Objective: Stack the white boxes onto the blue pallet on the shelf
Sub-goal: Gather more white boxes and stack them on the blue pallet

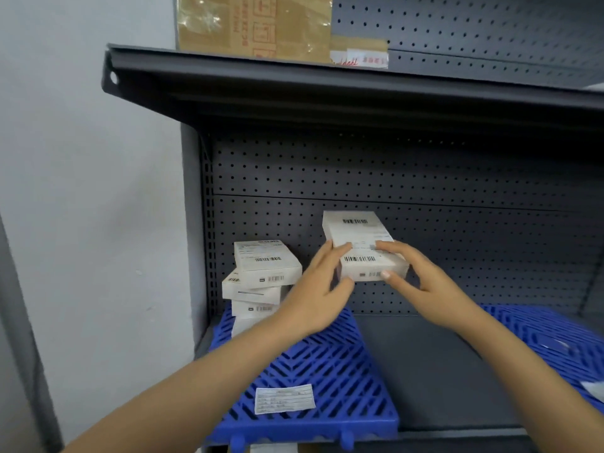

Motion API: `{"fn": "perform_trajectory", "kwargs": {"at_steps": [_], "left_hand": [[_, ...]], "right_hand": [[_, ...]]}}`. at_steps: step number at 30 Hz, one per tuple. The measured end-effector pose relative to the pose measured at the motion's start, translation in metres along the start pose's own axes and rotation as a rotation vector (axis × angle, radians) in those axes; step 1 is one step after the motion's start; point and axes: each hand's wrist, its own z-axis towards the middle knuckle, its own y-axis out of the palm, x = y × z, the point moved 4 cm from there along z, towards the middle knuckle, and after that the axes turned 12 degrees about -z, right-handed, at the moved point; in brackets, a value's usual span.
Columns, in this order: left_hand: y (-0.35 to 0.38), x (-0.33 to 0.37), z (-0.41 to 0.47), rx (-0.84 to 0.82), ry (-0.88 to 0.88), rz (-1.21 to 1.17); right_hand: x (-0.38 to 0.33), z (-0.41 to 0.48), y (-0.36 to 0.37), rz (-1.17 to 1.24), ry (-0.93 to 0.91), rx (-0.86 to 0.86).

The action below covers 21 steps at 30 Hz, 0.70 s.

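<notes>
A white box (354, 228) with barcode labels is held in the air above the shelf, a little right of the blue pallet (330, 374). My left hand (318, 289) grips its left side and my right hand (421, 276) grips its right front corner. A stack of several white boxes (261, 282) stands unevenly on the pallet's back left corner, against the perforated back panel. The held box is higher than that stack and to its right. A white paper label (284, 398) lies on the pallet's front.
A second blue pallet (549, 335) lies at the right of the same dark shelf, with bare shelf floor (434, 371) between the two. The shelf above (327, 89) overhangs and carries a cardboard box (255, 24). A pale wall is on the left.
</notes>
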Motion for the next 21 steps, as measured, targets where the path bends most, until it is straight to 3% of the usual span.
{"fn": "perform_trajectory", "kwargs": {"at_steps": [9,21], "left_hand": [[0.044,-0.076,-0.042,-0.035,-0.292,-0.013],[0.051,-0.114,-0.038,0.003,-0.495,0.227]], "right_hand": [[0.055,-0.019,0.079,-0.009,0.023,-0.317],[0.071,-0.006,0.148,-0.02,0.057,-0.385]]}}
